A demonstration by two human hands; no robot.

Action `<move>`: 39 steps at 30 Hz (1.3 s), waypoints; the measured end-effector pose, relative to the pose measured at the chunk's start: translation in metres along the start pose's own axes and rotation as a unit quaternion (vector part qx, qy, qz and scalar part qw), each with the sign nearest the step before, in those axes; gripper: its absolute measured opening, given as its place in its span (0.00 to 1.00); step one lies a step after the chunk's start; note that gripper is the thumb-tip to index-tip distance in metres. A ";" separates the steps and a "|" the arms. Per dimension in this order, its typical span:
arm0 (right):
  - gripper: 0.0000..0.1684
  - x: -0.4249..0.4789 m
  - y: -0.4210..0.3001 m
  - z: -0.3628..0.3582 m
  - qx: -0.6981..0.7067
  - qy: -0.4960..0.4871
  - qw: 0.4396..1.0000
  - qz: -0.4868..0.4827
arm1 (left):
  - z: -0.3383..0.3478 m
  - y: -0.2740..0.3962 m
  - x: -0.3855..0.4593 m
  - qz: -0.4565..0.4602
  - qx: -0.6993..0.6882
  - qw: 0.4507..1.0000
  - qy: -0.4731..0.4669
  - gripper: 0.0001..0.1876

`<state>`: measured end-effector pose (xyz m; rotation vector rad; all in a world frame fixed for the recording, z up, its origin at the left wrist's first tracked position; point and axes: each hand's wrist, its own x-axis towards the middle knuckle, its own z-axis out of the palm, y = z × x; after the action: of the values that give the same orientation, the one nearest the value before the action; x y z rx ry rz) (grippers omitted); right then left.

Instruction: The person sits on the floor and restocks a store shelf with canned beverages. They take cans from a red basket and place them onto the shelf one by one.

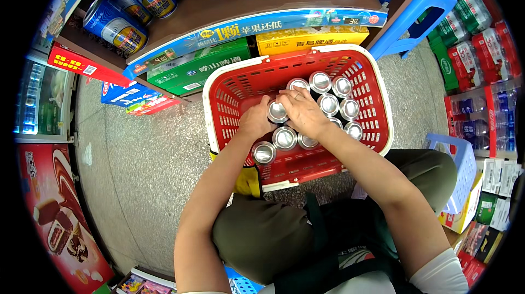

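Observation:
A red plastic shopping basket (pixel 283 167) with a white rim stands before me, holding several upright metal drink cans whose silver ends show, such as one at the right (pixel 349 109). Inside it, my left hand (pixel 258 119) is at the left side of a can (pixel 277 112), its fingers against it. My right hand (pixel 302 112) lies over the right side of the same can, fingers bent around its top edge. Parts of both hands' fingers are hidden between the cans. A yellow and black cloth-like item (pixel 248 181) is at the basket's lower left edge.
Beyond the basket is a brown shelf (pixel 262 0) with blue beer cans (pixel 117 27). Green (pixel 201 66) and yellow cartons (pixel 311 39) stand under it. A blue plastic stool (pixel 430 2) and packs of bottles (pixel 467 64) are at the right; a pale blue stool (pixel 459 171) is by my knee.

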<state>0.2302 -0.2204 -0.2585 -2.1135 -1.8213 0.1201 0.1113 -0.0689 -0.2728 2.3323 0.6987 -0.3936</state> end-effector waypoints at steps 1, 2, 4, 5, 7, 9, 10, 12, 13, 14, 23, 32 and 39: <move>0.41 0.002 0.000 -0.001 0.017 -0.001 1.000 0.007 | 0.005 -0.004 0.001 0.013 -0.044 0.999 0.019 0.40; 0.42 0.004 -0.001 -0.004 0.033 -0.003 0.999 0.014 | 0.014 -0.010 0.002 0.027 -0.089 0.995 0.038 0.40; 0.44 0.012 -0.002 -0.006 0.065 -0.007 0.997 0.035 | 0.024 -0.022 0.007 0.074 -0.172 0.978 0.086 0.41; 0.44 0.015 -0.001 -0.005 0.066 -0.013 0.997 0.034 | 0.025 -0.027 0.010 0.057 -0.160 0.982 0.080 0.42; 0.45 0.016 0.000 -0.007 0.066 -0.029 0.997 0.040 | 0.020 -0.021 0.012 0.026 -0.138 0.988 0.059 0.43; 0.45 0.017 0.002 -0.015 0.087 -0.039 0.994 0.061 | 0.013 -0.017 0.011 0.034 -0.142 0.988 0.056 0.44; 0.45 0.017 0.002 -0.021 0.101 -0.040 0.991 0.073 | 0.008 -0.016 0.010 0.046 -0.152 0.986 0.054 0.44; 0.45 0.018 0.001 -0.036 0.155 -0.048 0.980 0.114 | -0.007 -0.010 0.006 0.068 -0.183 0.980 0.037 0.44; 0.45 0.020 -0.003 -0.044 0.199 -0.059 0.968 0.140 | -0.011 -0.015 0.004 0.087 -0.230 0.969 0.038 0.44; 0.44 0.022 -0.008 -0.051 0.242 -0.069 0.954 0.164 | -0.016 -0.022 0.001 0.105 -0.277 0.954 0.041 0.44; 0.54 0.009 -0.016 -0.043 0.445 -0.072 0.876 0.174 | -0.104 0.017 -0.046 0.066 -0.424 0.902 -0.040 0.41; 0.58 0.015 -0.060 -0.065 0.576 -0.016 0.797 0.180 | -0.102 0.023 -0.094 0.120 -0.513 0.850 -0.001 0.45; 0.54 0.023 -0.084 -0.079 0.656 -0.011 0.743 0.136 | -0.109 0.029 -0.115 0.107 -0.545 0.832 -0.006 0.42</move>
<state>0.1776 -0.2045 -0.1541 -1.2180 -0.8092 1.1211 0.0448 -0.0571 -0.1269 1.2731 0.4474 0.1093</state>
